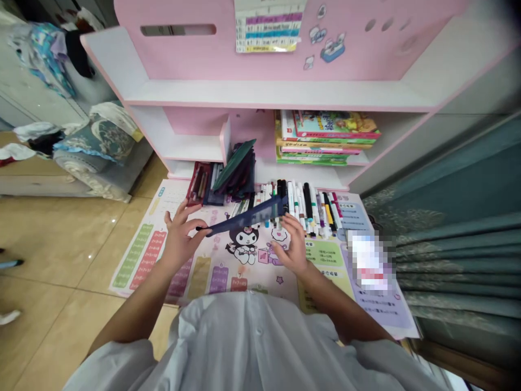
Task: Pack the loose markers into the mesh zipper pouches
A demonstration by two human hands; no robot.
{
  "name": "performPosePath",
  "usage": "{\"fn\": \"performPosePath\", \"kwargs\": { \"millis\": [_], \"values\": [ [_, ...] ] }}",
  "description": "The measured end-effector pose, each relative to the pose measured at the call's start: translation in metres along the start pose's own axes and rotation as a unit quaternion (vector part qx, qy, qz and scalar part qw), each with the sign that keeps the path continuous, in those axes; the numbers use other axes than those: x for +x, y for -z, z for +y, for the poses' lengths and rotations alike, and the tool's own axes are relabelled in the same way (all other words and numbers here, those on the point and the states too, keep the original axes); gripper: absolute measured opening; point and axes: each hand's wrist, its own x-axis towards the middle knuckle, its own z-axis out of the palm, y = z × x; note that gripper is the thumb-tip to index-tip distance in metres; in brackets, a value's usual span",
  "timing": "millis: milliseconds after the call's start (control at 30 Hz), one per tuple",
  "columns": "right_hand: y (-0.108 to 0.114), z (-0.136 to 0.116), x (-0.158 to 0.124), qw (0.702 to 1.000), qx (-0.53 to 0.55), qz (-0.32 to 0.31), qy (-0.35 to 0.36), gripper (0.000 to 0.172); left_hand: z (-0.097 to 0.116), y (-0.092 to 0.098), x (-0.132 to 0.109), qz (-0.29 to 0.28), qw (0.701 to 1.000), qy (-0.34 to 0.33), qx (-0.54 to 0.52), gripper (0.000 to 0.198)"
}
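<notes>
Above the printed desk mat, the left hand gripped, fingers nearly closed, one end of a flat navy pouch, whose long axis rose rightward toward the upright markers. The right hand, half open, lay nearer the far end, contact unclear. Behind, a red case held pens.

Along the far edge of the desk mat, a row of marker pens beside stacked cases. Behind the mat, books in a shelf unit. Right of it, a curtain; left, a tiled floor.
</notes>
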Motion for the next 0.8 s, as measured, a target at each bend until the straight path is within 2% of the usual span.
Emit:
{"fn": "performPosePath", "kwargs": {
  "millis": [100,200,300,367,567,800],
  "values": [
    [0.000,-0.001,0.000,1.000,-0.003,0.025,-0.019,0.065,-0.010,0.001,-0.013,-0.011,1.000,-0.021,0.000,0.019],
    [0.002,0.000,0.000,0.999,-0.001,-0.038,-0.031,0.066,-0.017,-0.001,-0.018,-0.027,0.999,-0.027,0.012,0.019],
    [0.002,0.002,-0.002,0.992,0.018,-0.123,-0.021,0.051,-0.023,-0.007,-0.019,-0.038,0.998,-0.034,0.022,0.018],
    [0.001,0.004,-0.005,0.989,0.023,-0.148,-0.021,0.040,-0.026,-0.011,-0.019,-0.039,0.998,-0.035,0.021,0.018],
    [0.000,0.012,-0.007,0.983,0.020,-0.176,-0.041,0.029,-0.036,-0.021,-0.018,-0.050,0.998,-0.025,0.016,0.020],
    [0.004,0.016,-0.003,0.985,0.011,-0.169,-0.028,0.013,-0.044,-0.026,-0.016,-0.048,0.998,-0.043,0.018,0.022]
  ]
}}
